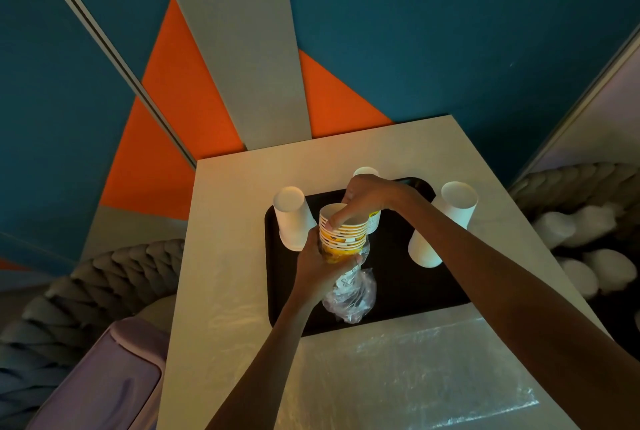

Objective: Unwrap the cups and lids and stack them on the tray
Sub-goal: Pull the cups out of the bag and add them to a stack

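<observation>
Left hand: the left hand (320,268) was curled round the lower part of the printed cups (344,233), its fingers closed over card and wrap together
Right hand: the right hand (369,197) sat at the top of the stack, thumb and fingertips pinching the rim of the uppermost cup
Printed cups: a nested stack, mouths up, held upright between the two hands over the black tray (398,291), with its upper rims bare
Wrap: the thin clear wrap (351,294) was bunched down below the left hand; whether it touched the tray I could not tell
White cups: upside-down stacks stood on the tray, one (292,218) just left of the left hand, one (446,225) to the right of the right forearm, and one (365,172) just beyond the right hand, mostly hidden
Loose sheet: a clear plastic sheet (433,370) lay flat on the table (235,221), nearer the person than either hand
Lids: none that I could make out
Handling: the cups looked light and thin-walled, easy to dent under a hard squeeze; the rolled rims were likely the stiffest part, and the wrap looked slippery and limp
Where to hold: probably the stack by its rims or firmly round the bare card, and the wrap by its gathered loose end
</observation>
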The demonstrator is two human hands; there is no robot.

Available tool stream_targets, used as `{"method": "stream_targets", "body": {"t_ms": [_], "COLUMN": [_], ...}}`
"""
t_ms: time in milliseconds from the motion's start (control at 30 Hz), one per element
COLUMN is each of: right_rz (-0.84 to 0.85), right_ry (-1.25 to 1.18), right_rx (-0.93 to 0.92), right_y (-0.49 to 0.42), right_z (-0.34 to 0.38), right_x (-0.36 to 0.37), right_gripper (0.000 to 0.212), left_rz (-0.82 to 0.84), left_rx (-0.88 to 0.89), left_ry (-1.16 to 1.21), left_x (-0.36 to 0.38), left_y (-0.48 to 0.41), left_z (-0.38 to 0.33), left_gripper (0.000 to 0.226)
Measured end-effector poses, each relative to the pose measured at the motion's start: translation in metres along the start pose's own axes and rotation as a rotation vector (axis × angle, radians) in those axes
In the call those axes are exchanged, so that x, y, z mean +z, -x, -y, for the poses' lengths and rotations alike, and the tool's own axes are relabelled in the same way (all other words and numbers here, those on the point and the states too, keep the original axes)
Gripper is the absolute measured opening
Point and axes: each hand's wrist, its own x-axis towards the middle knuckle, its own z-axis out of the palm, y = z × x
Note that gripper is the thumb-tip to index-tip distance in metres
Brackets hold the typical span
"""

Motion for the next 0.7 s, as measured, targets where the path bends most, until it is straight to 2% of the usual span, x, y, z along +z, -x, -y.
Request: {"method": "stream_targets", "body": {"t_ms": [167, 333, 433, 567, 700], "right_rz": [0.015, -0.014, -0.08, -0.197, -0.121], "right_ry": [0.04, 0.033, -0.103, -0.329, -0.364], "right_rx": [-0.009, -0.028, -0.053, -0.074, -0.031], "right_y": [0.003, 0.01, 0.02, 0.036, 0.046], "right_z": [0.003, 0.006, 0.006, 0.002, -0.01], "right_x": [-0.002, -0.004, -0.008, -0.022, -0.024], "right_gripper": [0.05, 0.057, 0.065, 0.052, 0.054], "left_rz": [0.009, 0.01, 0.009, -0.037, -0.105], "left_rx": [0.008, 0.002, 0.001, -0.011, 0.004], "left_ry": [-0.006, 0.011, 0.019, 0.035, 0.059], "left_x": [-0.001, -0.002, -0.005, -0.011, -0.015], "left_y": [0.003, 0.004, 0.004, 0.005, 0.004], "left_z": [0.0, 0.001, 0.004, 0.01, 0.01], "left_gripper": [0.067, 0.068, 0.069, 0.072, 0.073]}}
